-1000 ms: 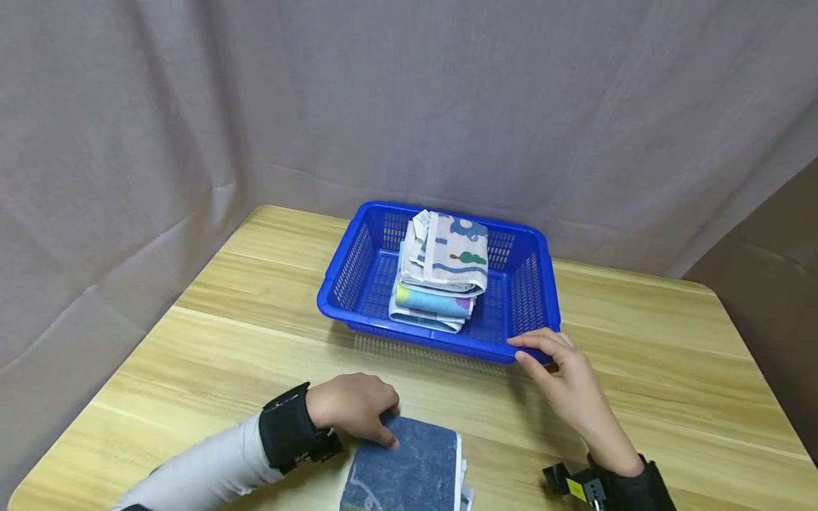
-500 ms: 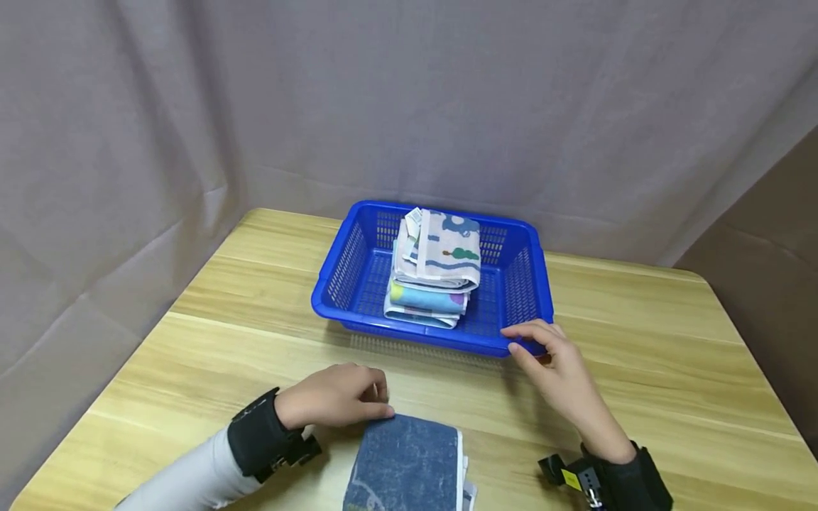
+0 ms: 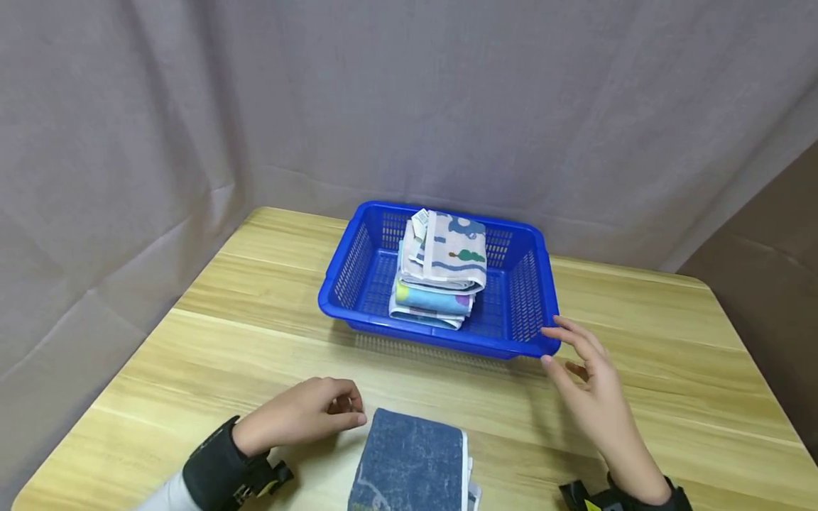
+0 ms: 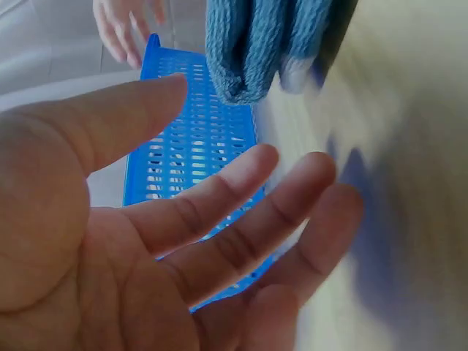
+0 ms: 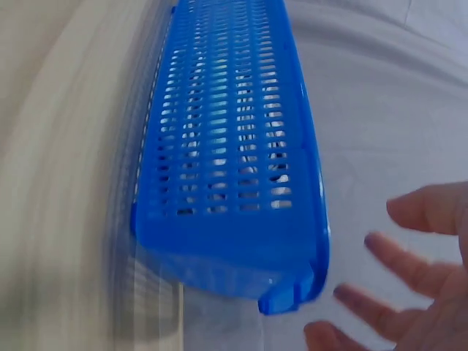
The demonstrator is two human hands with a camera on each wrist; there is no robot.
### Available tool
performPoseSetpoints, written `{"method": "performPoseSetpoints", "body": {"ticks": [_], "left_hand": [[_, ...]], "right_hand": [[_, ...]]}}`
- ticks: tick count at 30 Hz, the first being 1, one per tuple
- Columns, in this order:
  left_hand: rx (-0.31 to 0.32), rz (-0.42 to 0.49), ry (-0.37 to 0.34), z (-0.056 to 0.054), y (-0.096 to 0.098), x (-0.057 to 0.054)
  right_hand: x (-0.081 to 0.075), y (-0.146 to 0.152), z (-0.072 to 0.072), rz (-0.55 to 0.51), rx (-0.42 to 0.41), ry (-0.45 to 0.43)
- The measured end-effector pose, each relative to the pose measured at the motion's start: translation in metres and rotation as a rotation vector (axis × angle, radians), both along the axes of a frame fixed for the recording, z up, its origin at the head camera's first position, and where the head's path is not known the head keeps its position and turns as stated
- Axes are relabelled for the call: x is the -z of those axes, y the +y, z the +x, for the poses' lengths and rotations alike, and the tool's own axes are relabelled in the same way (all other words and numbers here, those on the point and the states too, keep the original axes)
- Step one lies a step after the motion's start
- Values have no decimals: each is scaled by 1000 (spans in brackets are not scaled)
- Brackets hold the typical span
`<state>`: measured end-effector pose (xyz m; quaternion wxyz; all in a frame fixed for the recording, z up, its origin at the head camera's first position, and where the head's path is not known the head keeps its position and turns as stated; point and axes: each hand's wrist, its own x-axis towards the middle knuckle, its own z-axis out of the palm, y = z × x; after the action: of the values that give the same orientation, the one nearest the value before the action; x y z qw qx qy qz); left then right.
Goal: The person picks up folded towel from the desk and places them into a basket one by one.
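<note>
A dark blue folded towel (image 3: pixel 415 461) with a pale edge lies at the front of the table, cut off by the bottom of the head view. My left hand (image 3: pixel 307 415) is just left of it, holding nothing; in the left wrist view its fingers are loosely bent, apart from the towel (image 4: pixel 252 47). By the near right corner of a blue plastic basket (image 3: pixel 409 330) is my right hand (image 3: pixel 591 383), fingers spread. The right wrist view has a gap between those fingertips and the basket rim (image 5: pixel 316 197). Several folded towels (image 3: pixel 454 245) are stacked inside the basket, a white patterned one on top.
The wooden table (image 3: pixel 211 355) carries the basket near its back edge. Grey cloth (image 3: pixel 409 99) hangs behind and to the left, and a brown surface (image 3: pixel 767 234) stands at the right.
My left hand has come off the dark blue towel and moved left. My right hand has let go of the basket's corner and shifted slightly right.
</note>
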<state>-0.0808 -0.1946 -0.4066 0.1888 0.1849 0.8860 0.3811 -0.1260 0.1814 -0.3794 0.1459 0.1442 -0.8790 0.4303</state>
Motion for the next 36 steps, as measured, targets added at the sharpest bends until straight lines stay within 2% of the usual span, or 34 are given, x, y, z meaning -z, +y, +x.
{"method": "performPoseSetpoints", "body": {"ticks": [5, 7, 9, 13, 15, 19, 20, 24, 30, 36], "left_hand": [[-56, 70, -19, 15, -4, 9], [-64, 93, -39, 19, -4, 12], [-62, 107, -66, 22, -3, 15], [-50, 109, -105, 26, -1, 19], [-41, 115, -117, 27, 0, 20], [-20, 142, -156, 30, 4, 21], [-19, 154, -167, 30, 5, 22], [-19, 191, -197, 33, 11, 23], [3, 237, -207, 35, 18, 25], [7, 213, -193, 35, 23, 28]], "right_hand": [[14, 15, 17, 54, 162, -107], [21, 21, 24, 114, 166, -193], [29, 24, 32, 156, 106, -334], [44, 22, 42, 240, -113, -672], [51, 18, 47, 261, -231, -759], [59, 5, 58, 260, -398, -802], [60, 1, 61, 243, -428, -794], [60, -15, 73, 120, -500, -855], [62, -36, 77, -61, -500, -999], [66, -41, 76, -138, -519, -1032]]}}
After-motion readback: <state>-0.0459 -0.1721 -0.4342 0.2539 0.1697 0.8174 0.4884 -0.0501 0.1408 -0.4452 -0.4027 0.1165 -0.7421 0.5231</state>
